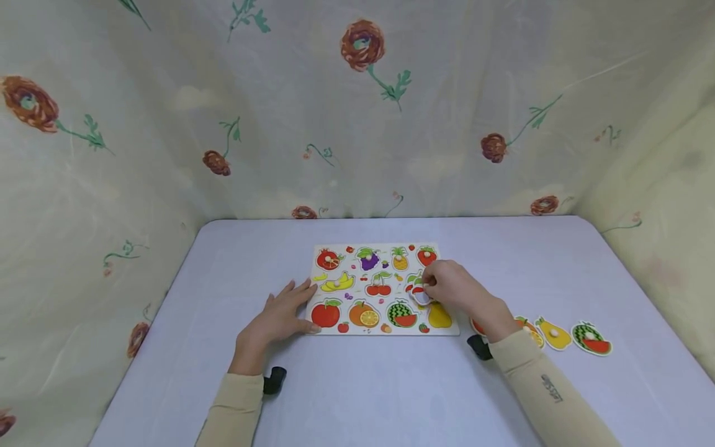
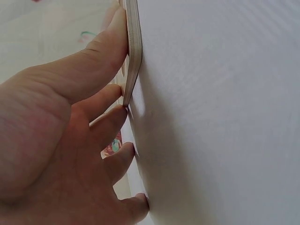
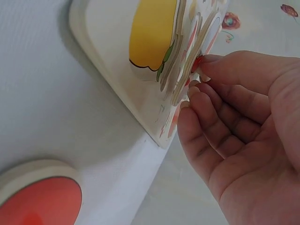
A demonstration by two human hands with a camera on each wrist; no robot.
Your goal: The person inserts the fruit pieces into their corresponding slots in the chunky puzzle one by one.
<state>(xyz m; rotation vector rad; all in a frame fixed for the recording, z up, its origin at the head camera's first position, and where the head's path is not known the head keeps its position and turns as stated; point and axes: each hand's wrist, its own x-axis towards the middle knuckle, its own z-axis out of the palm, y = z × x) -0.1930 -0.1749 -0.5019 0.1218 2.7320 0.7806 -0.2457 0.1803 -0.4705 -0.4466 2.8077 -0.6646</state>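
Observation:
My right hand (image 1: 452, 285) pinches the small knob of a wooden fruit puzzle piece (image 3: 209, 36), coloured red with white. It is over the right side of the fruit puzzle board (image 1: 441, 332), tilted above the printed pictures, just above the yellow pear (image 1: 439, 315). The fingers partly cover the piece, and I cannot tell which fruit it is. My left hand (image 1: 282, 313) lies at the board's left edge, fingers spread, with the thumb against the near corner. Beside that hand are the red apple (image 1: 325, 315) and the bananas (image 1: 337, 282) on the board.
Loose pieces lie on the white table to the right: a watermelon (image 1: 591, 339), a pear (image 1: 553, 334), an orange (image 1: 534, 336) and a red piece (image 3: 44, 201) partly behind the right wrist. A flowered curtain (image 1: 436, 93) hangs around the table's back and sides.

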